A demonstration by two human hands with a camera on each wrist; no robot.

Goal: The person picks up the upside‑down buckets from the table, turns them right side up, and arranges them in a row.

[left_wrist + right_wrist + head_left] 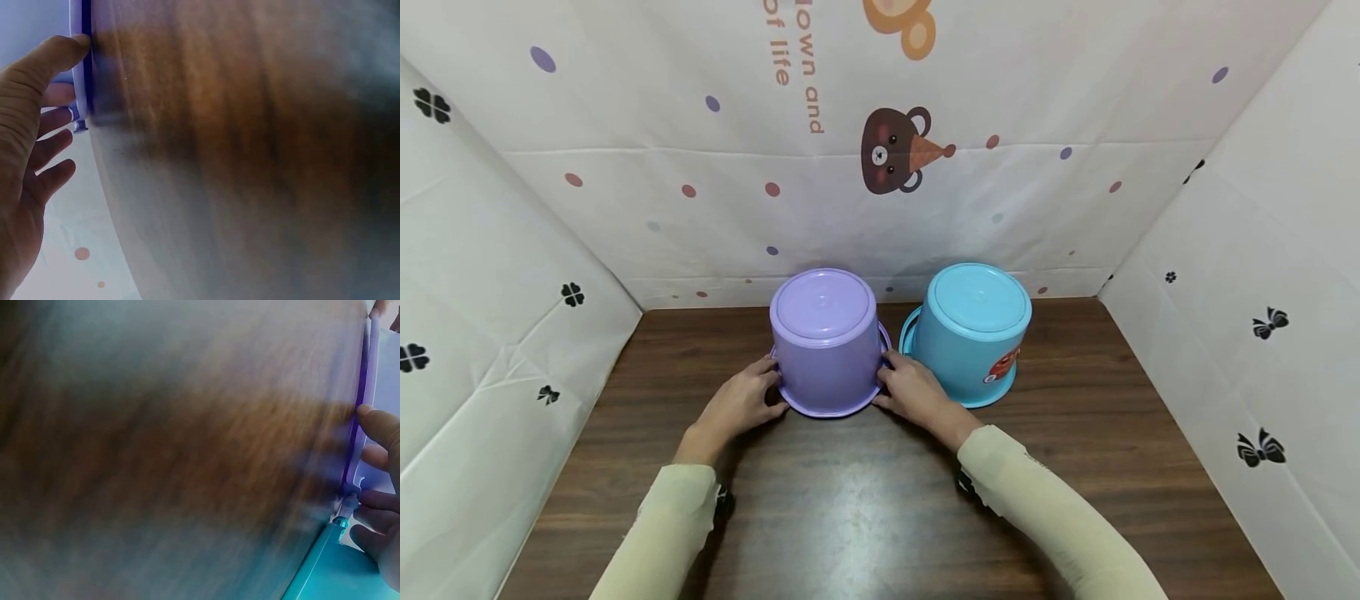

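A purple bucket stands upside down on the wooden table, its flat base up and its rim low. My left hand grips the rim at its left side; in the left wrist view the thumb lies on the rim edge, with the other fingers behind it. On the opposite side my right hand holds the rim, its thumb against the edge in the right wrist view. Beside it, to the right, a light blue bucket is also upside down, with a red label and its handle towards my right hand.
The dark wooden table meets a white printed backdrop just behind the buckets. White patterned side panels flank the table left and right. Pale sleeves cover both forearms.
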